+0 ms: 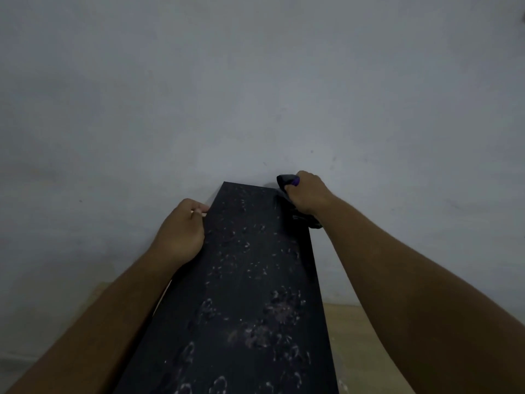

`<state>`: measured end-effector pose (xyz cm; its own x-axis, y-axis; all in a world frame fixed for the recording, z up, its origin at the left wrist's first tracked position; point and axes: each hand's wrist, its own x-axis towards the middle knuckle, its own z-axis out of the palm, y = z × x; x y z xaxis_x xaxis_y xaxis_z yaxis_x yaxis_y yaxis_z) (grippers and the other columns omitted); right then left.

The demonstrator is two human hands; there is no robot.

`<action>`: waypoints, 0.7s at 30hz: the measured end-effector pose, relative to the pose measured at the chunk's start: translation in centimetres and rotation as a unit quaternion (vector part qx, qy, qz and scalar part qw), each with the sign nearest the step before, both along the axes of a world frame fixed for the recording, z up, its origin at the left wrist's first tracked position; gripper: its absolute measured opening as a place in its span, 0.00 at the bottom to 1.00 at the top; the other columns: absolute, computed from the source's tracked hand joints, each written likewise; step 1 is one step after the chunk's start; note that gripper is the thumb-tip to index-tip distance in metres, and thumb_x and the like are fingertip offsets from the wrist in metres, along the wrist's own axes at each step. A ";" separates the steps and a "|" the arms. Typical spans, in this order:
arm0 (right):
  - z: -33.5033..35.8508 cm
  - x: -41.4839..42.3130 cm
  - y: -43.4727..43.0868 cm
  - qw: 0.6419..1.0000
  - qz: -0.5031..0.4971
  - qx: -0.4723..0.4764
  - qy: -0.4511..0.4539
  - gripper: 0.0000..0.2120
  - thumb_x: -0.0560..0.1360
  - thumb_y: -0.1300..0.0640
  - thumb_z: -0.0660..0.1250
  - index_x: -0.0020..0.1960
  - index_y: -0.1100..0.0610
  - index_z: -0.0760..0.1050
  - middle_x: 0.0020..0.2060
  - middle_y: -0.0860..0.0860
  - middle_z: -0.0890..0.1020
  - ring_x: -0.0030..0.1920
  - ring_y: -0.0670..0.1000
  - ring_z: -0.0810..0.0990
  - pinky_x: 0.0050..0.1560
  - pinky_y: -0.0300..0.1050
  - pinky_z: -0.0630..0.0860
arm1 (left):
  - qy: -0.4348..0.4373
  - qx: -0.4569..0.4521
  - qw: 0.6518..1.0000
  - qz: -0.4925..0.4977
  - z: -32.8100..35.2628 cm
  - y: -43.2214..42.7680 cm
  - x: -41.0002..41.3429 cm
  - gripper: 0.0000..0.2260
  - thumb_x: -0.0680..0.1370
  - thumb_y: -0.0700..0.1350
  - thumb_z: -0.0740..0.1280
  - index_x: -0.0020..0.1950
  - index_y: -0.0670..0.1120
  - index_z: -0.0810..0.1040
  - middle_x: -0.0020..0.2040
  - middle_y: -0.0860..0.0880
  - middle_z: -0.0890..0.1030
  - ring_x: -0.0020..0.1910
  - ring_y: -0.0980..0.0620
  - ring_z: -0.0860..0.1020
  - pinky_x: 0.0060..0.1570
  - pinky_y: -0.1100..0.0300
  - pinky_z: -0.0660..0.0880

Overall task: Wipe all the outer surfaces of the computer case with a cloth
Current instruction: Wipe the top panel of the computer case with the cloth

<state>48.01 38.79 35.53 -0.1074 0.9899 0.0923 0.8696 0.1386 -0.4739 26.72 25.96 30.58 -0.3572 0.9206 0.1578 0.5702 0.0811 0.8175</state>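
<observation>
A plain grey-blue wall (255,81) fills the view above and beyond the left hand (181,231) and the right hand (308,196). It is faintly smudged, with a small dark speck (312,151) just above the right hand and another (81,201) well to the left of the left hand. A pale wooden surface (358,336) shows below the right hand.

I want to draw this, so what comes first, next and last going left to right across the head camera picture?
left hand holding the case's edge → dusty black computer case → right hand, gripping the cloth
</observation>
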 end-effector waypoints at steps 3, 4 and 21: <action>-0.1 -0.5 0.7 0.999 -0.006 0.025 -0.020 0.09 0.81 0.53 0.60 0.52 0.59 0.68 0.59 0.62 0.76 0.57 0.62 0.75 0.55 0.50 0.71 | 0.002 0.009 1.000 0.002 -0.1 0.1 0.0 0.12 0.86 0.43 0.52 0.62 0.46 0.74 0.54 0.44 0.78 0.44 0.49 0.76 0.38 0.62 0.67; -0.2 -0.6 0.8 0.999 -0.008 0.032 -0.020 0.08 0.81 0.53 0.60 0.49 0.58 0.67 0.58 0.62 0.76 0.57 0.62 0.76 0.53 0.49 0.71 | 0.001 0.008 1.000 0.003 -0.1 0.1 0.1 0.12 0.86 0.43 0.52 0.62 0.47 0.74 0.54 0.45 0.78 0.45 0.49 0.76 0.38 0.61 0.67; -0.8 2.6 -6.9 0.981 0.046 0.037 0.184 0.11 0.79 0.54 0.66 0.42 0.59 0.72 0.35 0.52 0.75 0.33 0.48 0.72 0.33 0.40 0.66 | 0.000 -0.014 1.000 0.000 0.7 -0.6 0.5 0.11 0.86 0.41 0.52 0.61 0.48 0.73 0.55 0.47 0.76 0.43 0.53 0.74 0.36 0.63 0.65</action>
